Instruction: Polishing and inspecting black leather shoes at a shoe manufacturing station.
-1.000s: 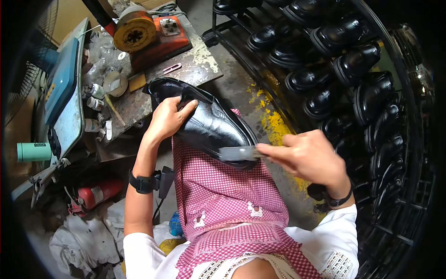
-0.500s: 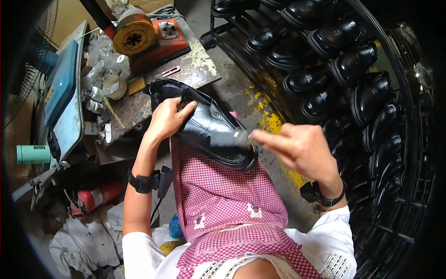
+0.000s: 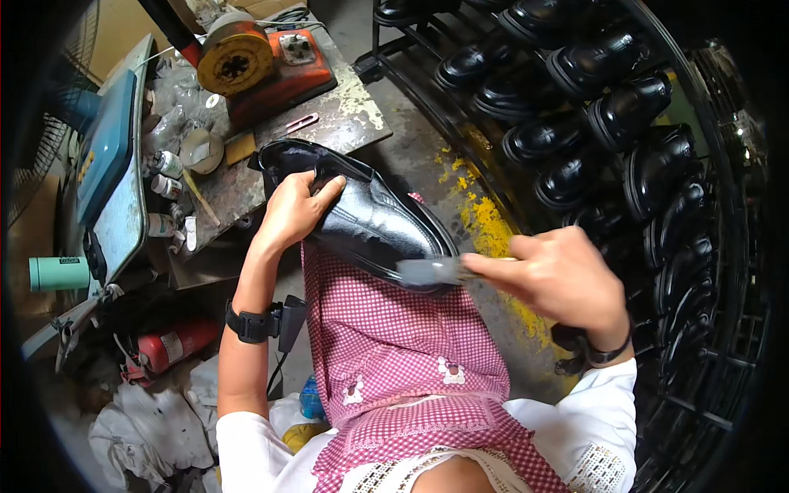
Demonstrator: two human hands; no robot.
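Note:
A glossy black leather shoe (image 3: 374, 215) is held up over my lap, its toe toward the lower right and its opening at the upper left. My left hand (image 3: 293, 212) grips it at the opening, thumb on top and fingers partly hidden. My right hand (image 3: 563, 275) is closed around the handle of what looks like a flat brush (image 3: 429, 272), smeared by motion. Its grey end lies across the toe, near the edge of the sole. A pink checked apron (image 3: 403, 337) hangs below the shoe.
A worn worktable (image 3: 357, 111) at the left bears an orange-and-black machine (image 3: 283, 78), small bottles (image 3: 168, 164) and a round tub (image 3: 201, 152). Black racks full of shoes (image 3: 629, 111) line the right. A red fire extinguisher (image 3: 177, 345) lies by white cloths (image 3: 148, 427).
My right hand has moved right and slightly down, drawing the brush lower along the toe toward the sole edge. My left hand and the shoe have barely shifted.

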